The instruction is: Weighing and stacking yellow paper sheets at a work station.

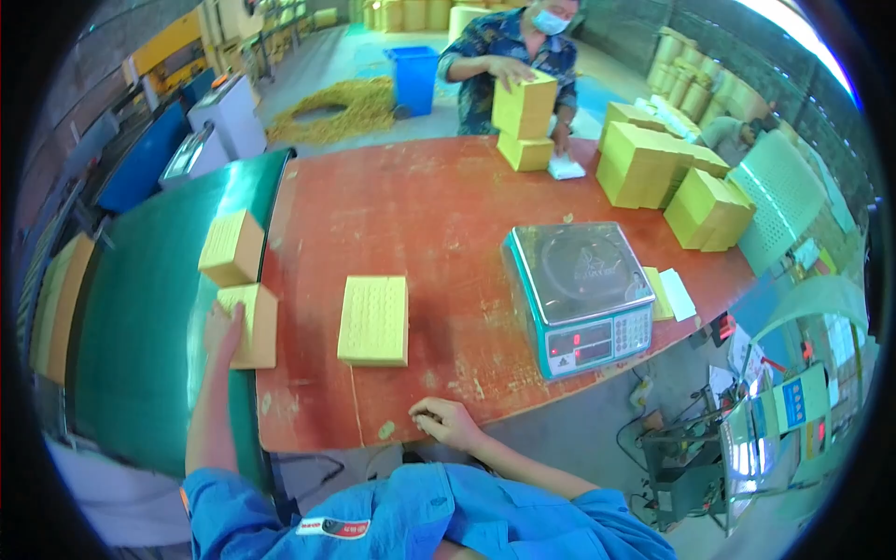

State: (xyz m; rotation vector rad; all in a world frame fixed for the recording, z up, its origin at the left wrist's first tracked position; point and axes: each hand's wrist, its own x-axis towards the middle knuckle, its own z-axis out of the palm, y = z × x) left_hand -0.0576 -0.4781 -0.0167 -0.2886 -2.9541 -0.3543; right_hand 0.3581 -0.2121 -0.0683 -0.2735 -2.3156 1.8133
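— What's the left hand (222, 329) on?
— A yellow foam block (250, 325), flat and dimpled, lying on the green conveyor belt (140, 317) at the edge of the orange bench (420, 215). Fingers spread loosely over its left side, not closed around it. Its long axis runs away from the person.
— Others nearby?
— A second yellow block (233, 247) just beyond it, and a wider perforated slab (373, 319) on the bench, long axis also pointing away.
— Right hand (446, 422)?
— Curled on the bench's near edge, holding nothing.
— Beyond?
— A weighing scale (581, 294) with a steel pan; across the bench a co-worker's hand (511, 69) rests on stacked blocks (525, 119).
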